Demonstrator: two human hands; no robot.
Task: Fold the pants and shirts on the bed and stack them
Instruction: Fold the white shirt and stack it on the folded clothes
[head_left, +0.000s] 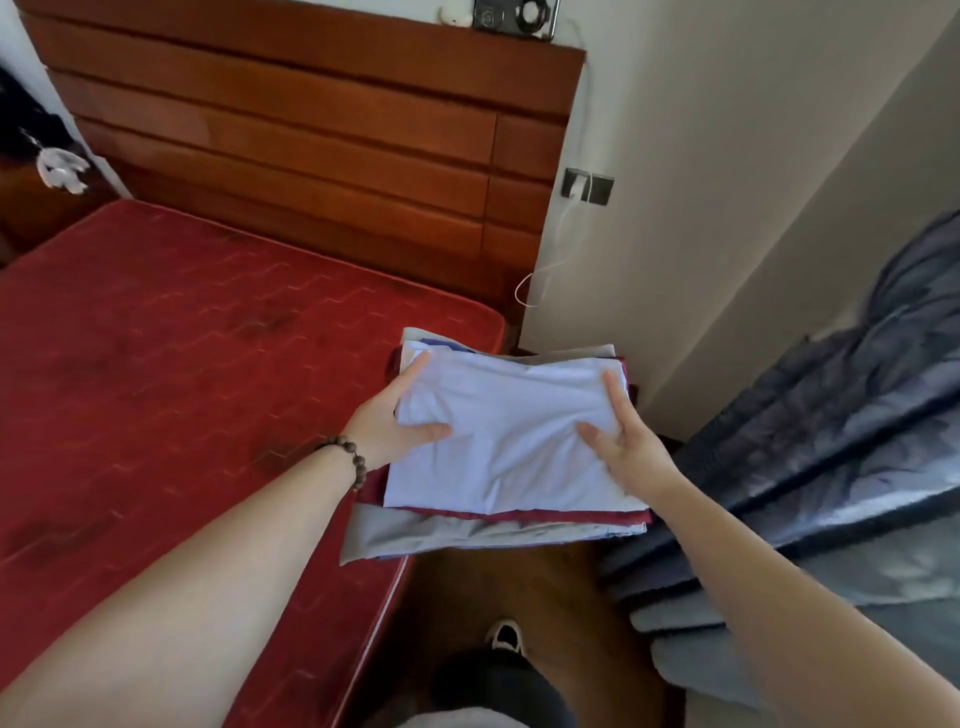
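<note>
A: Stack of folded clothes (498, 525) held over the near right corner of the red mattress (171, 353), its right part overhanging the wooden floor (467, 587). On top, a pale blue folded garment (498, 441); under it a dark red layer, then grey and more pale cloth.

B: Hands?

A: Left hand (387, 423) gripping the left edge, thumb on top of the pale blue piece, fingers beneath. Right hand (621, 441) at the right edge, fingers straight along the cloth, thumb spread on top; grip beneath not visible.

B: Step?

A: Probably the last stretch: folding done for everything in sight, no loose pants or shirts left on the mattress. Looks like carrying or squaring the finished pile.

B: Next move?

A: Likely setting the pile down flat, fully on the mattress, both hands level so the layers stay aligned and the overhanging grey bottom piece does not slip.

B: Anything to read?

A: No brand, label or writing legible anywhere. Beaded bracelet (349, 460) on the left wrist; dark blue bedding (841, 426) heaped to the right; wooden headboard (291, 135) behind.
</note>
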